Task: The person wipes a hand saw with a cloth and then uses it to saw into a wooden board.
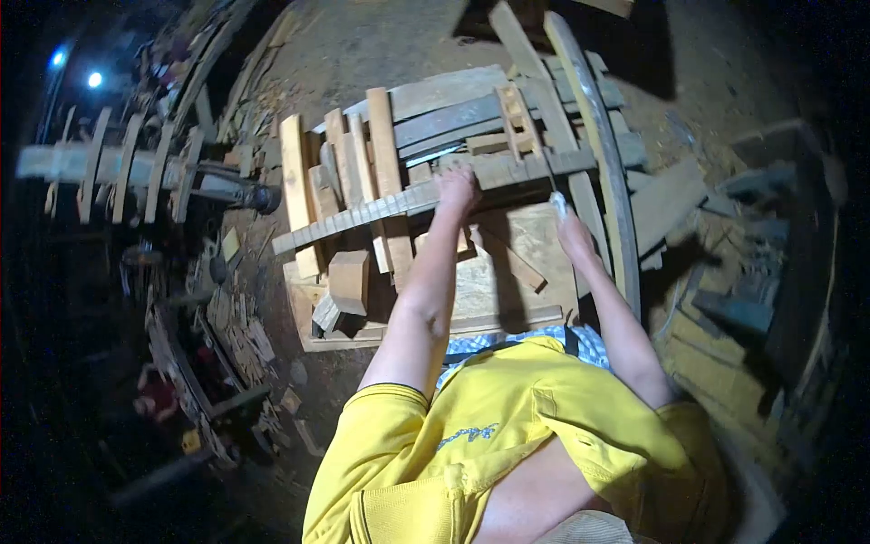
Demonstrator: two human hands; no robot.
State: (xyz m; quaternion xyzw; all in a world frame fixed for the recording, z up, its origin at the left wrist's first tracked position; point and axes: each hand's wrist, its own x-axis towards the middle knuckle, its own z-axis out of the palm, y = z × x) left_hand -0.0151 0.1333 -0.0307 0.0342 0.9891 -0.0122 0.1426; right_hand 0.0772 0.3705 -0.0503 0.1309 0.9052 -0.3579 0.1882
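Observation:
A long wooden beam [362, 214] with marks along its face lies crosswise over several boards. My left hand [457, 184] rests on the beam near its middle, fingers apart and pressing on the wood. My right hand [569, 222] is closed around the pale handle of a saw [549, 169], whose narrow blade reaches up across the beam's right part. Light boards [381, 136] lie under the beam to the left of my left hand. A short wooden block [349, 283] sits below the beam on the left.
A wooden work surface [453, 304] is in front of my body, with a loose strip [512, 260] on it. A long upright plank [603, 145] stands to the right. Scrap wood [258, 335] litters the floor at left, and a slatted frame [109, 168] is further left.

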